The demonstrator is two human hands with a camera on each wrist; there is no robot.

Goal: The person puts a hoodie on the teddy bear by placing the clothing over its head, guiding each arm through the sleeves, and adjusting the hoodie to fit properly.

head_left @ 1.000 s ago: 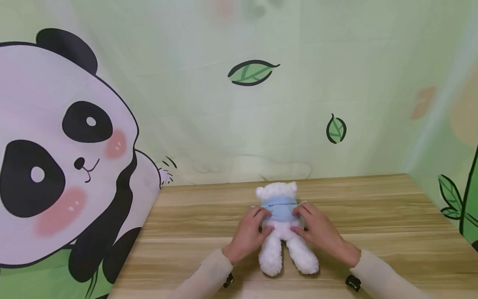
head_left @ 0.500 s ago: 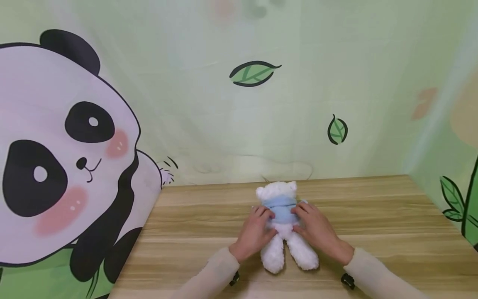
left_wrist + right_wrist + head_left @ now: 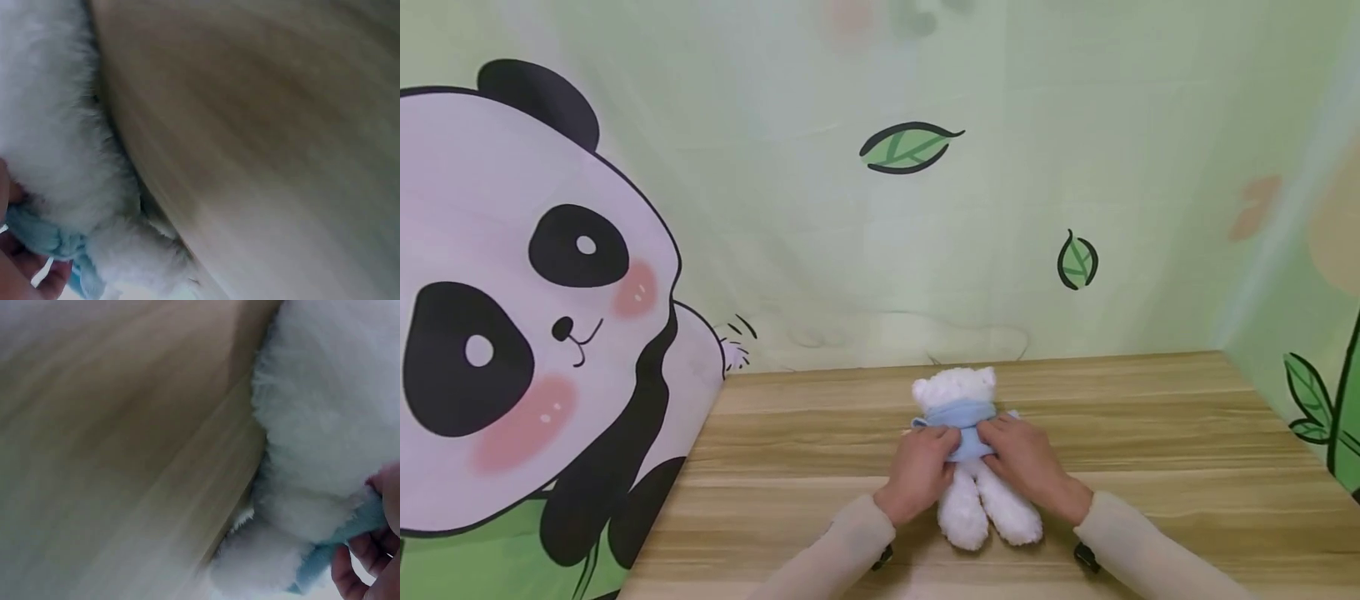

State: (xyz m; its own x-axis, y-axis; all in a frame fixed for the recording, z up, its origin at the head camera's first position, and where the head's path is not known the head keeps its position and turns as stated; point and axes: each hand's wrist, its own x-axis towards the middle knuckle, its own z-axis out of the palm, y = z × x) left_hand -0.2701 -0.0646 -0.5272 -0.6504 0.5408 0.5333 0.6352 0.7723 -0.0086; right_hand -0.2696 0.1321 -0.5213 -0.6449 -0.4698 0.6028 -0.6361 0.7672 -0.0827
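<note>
A white fluffy teddy bear (image 3: 964,521) lies on the table, head toward the back wall and legs toward me. Around its body is a light blue top (image 3: 962,413), bunched under my fingers. My left hand (image 3: 919,468) pinches the top's lower left part. On the other side my right hand (image 3: 1036,468) pinches the lower right part, fingertips curled into the cloth. Both wrist views show thumb and fingers gripping the blue fabric (image 3: 47,237) beside white fur (image 3: 325,425). The bear's arms are mostly hidden by my hands.
The wood-grain table (image 3: 1165,467) extends to both sides of the bear. Behind it hangs a green backdrop (image 3: 775,208) printed with a large panda (image 3: 610,333) and leaves. Dark straps (image 3: 1086,557) sit at the light sleeves (image 3: 1138,542).
Both hands have come closer together, and their fingers have curled onto the blue top. The cloth has shifted slightly toward me and bunched. The bear's legs have drawn closer together.
</note>
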